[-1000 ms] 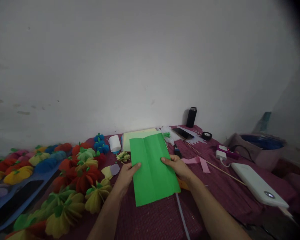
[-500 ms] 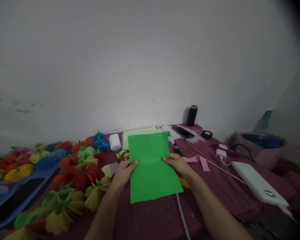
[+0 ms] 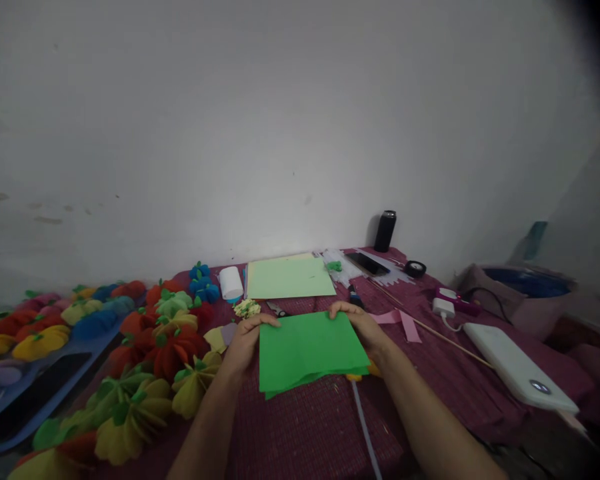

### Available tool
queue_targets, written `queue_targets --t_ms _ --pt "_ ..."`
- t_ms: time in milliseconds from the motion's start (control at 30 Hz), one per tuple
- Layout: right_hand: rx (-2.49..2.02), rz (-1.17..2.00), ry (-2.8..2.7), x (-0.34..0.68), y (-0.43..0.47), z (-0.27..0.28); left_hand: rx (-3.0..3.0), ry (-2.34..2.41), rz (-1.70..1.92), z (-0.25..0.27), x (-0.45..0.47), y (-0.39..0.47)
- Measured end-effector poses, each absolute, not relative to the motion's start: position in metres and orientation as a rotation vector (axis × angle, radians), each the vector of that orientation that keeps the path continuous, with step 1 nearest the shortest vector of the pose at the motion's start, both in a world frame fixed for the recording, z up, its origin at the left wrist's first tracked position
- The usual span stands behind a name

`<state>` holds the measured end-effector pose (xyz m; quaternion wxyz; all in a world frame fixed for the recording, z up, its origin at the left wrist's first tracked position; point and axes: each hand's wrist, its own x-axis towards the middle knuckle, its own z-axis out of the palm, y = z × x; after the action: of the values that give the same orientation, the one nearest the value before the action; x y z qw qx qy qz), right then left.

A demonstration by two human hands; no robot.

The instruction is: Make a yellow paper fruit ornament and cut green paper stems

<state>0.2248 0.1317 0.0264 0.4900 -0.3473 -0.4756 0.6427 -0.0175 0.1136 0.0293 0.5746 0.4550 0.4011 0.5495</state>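
Note:
A bright green sheet (image 3: 307,350), felt or paper, is folded over so that two layers show at its lower edge. My left hand (image 3: 247,340) pinches its upper left corner, and my right hand (image 3: 360,327) grips the upper right end along the fold. The sheet is held above the dark red woven cloth (image 3: 290,440). Just beyond it lie scissors (image 3: 276,309), partly hidden, and a heap of small yellow-green scraps (image 3: 247,308). Pale green sheets (image 3: 290,279) lie flat farther back.
Many colourful felt pumpkins (image 3: 175,343) crowd the left side. At the right are a pink ribbon (image 3: 407,327), a thin stick (image 3: 453,347), a white power bank (image 3: 520,367) and a purple power strip (image 3: 455,302). A black can (image 3: 385,231), a phone (image 3: 367,264) and a white roll (image 3: 231,284) stand or lie toward the wall.
The green sheet was spread out upright; its top half is now folded down over the lower half. Both hands stay at its sides, and the pale sheets and scissors behind have come into view.

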Motion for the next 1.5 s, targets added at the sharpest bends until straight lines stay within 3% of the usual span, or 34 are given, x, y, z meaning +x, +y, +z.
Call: queue_targets --t_ms 500,833,1000,1233,1500 --pt "-0.775 1.569 -1.321 0.225 0.133 0.023 1.213 0.958 1.227 0.027 -0.025 0.116" --pt "-0.728 1.754 -1.849 0.236 0.126 0.018 1.368 1.107 1.026 0.018 -0.058 0.062" --pt "-0.615 1.586 -2.387 0.223 0.124 0.02 1.546 1.374 0.909 -0.001 -0.073 0.031" --pt "-0.712 1.396 -2.659 0.204 0.124 -0.001 2.195 1.901 0.97 -0.021 -0.05 0.0" --pt "-0.686 1.34 -2.685 0.203 0.126 -0.005 2.613 1.724 0.604 -0.034 0.002 -0.011"
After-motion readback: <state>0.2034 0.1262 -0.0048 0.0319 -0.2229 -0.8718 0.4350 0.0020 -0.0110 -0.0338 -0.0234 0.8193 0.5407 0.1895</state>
